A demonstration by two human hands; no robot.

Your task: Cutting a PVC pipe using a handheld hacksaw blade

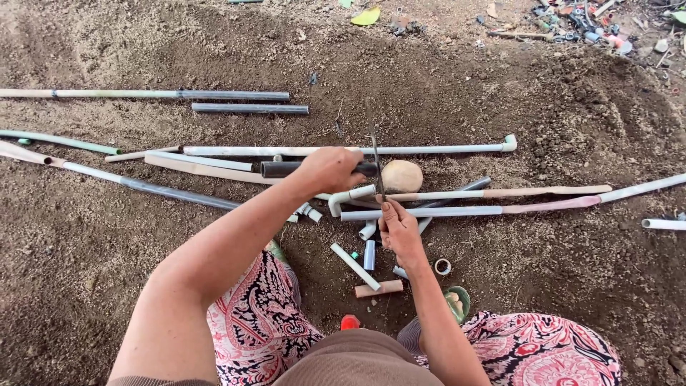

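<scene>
While the left hand (pixel 330 169) wraps around a short dark grey plastic pipe (pixel 282 169) on the soil, the right hand (pixel 399 230) pinches a thin metal saw blade (pixel 376 163) standing across it just beside the left knuckles. The cut looks unfinished. Beyond lie two more dark pipes; nearer the knees, roughly five short offcuts.

Long grey and white pipes (pixel 243 109) lie on bare soil (pixel 93 250), litter (pixel 586 25) at top right
</scene>
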